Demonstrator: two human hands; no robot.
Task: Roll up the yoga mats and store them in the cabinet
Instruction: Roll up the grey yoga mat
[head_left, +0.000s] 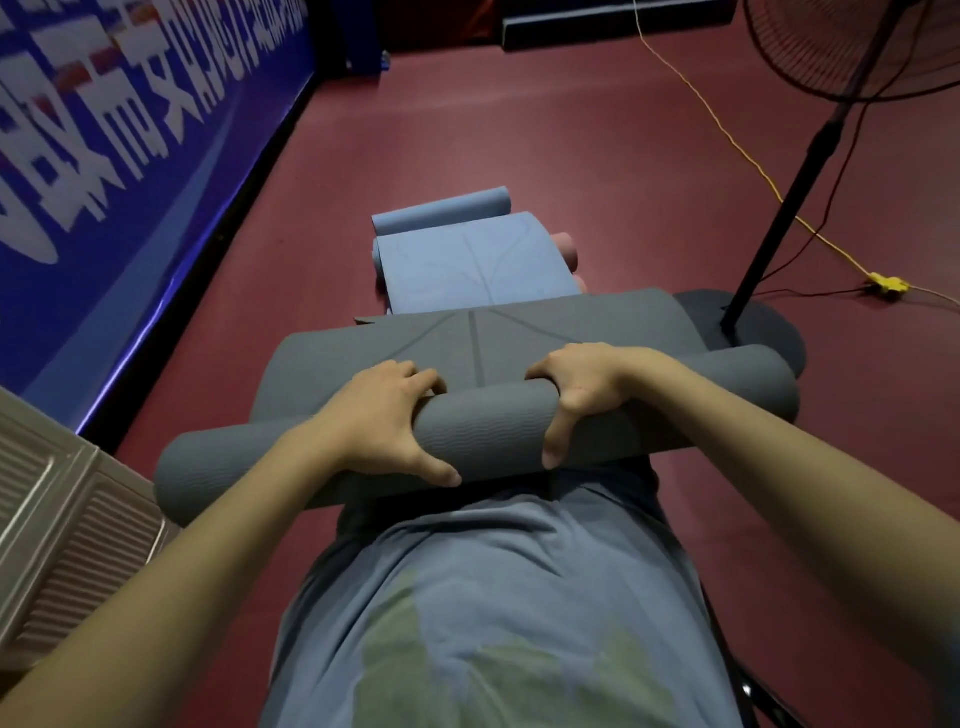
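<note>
Head view: a half-rolled grey foam yoga mat (483, 431) lies across the dark red floor (519, 130), its flat part running toward a light blue mat (467, 265). Left hand (384, 421) and right hand (587, 389) curl around the roll, gripping it.

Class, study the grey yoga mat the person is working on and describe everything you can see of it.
The grey yoga mat is partly rolled: a thick roll lies crosswise before the person, its outer face wavy-textured, looking like foam. The unrolled part stretches away, printed with thin lines, its far end overlapping a blue mat. The left hand and right hand each curl over the roll, thumbs on the near side. It lies on the red floor.
</note>
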